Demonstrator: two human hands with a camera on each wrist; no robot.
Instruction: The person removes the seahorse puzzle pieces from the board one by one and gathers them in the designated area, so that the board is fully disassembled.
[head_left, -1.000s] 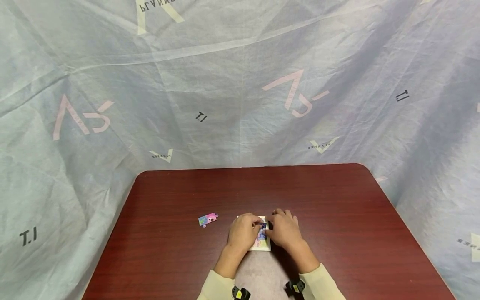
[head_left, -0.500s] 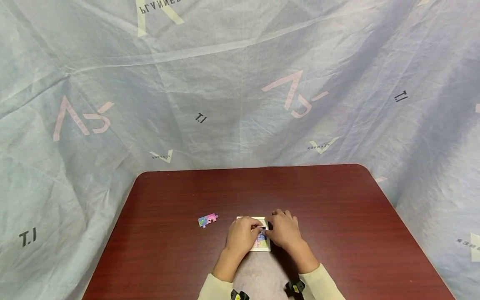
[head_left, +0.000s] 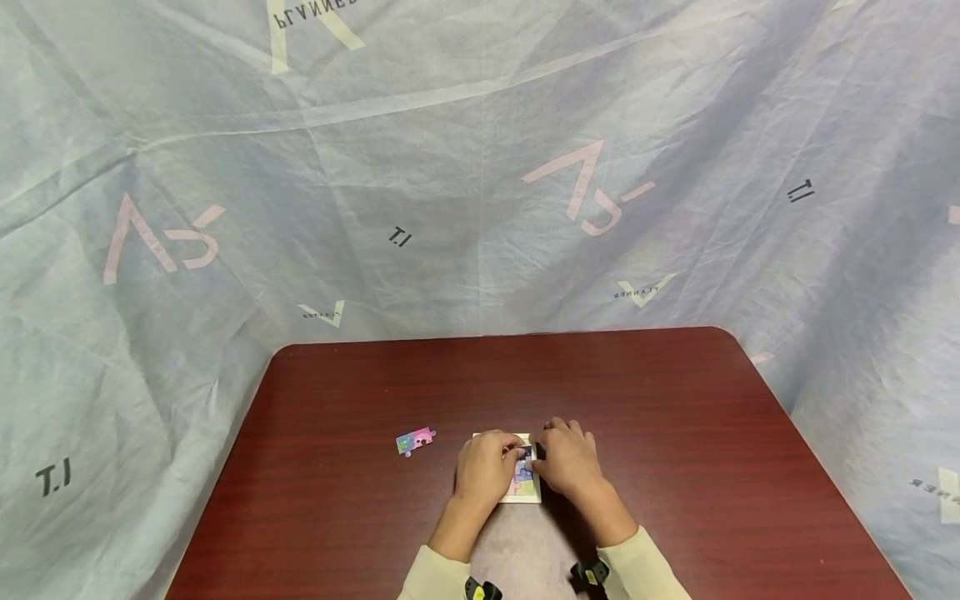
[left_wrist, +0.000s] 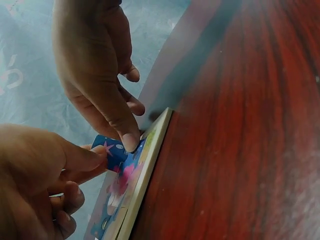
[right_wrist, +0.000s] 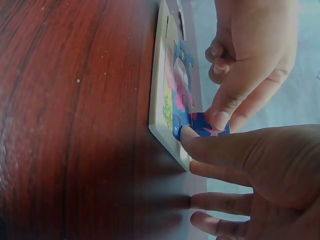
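Observation:
My left hand (head_left: 483, 471) pinches a dark blue jigsaw piece (left_wrist: 111, 150) with a pink star between thumb and forefinger. The piece is tilted up over the jigsaw puzzle (right_wrist: 176, 82), with its lower edge at the pieces lying in the pale tray (head_left: 525, 500). From the other side my right hand (head_left: 572, 458) rests its thumb (right_wrist: 192, 140) on the blue part of the puzzle beside that piece. Its other fingers extend past the tray's far corner, fairly straight. In the head view the left hand hides much of the tray's left side.
A loose pink and blue jigsaw piece (head_left: 416, 441) lies on the dark red table (head_left: 337, 517), left of the tray. Printed grey sheeting (head_left: 450, 167) hangs behind and along the sides of the table.
My left hand dips slightly towards me and then comes back up, still pinching the dark blue piece. The right hand stays almost in place, and the loose piece has not moved.

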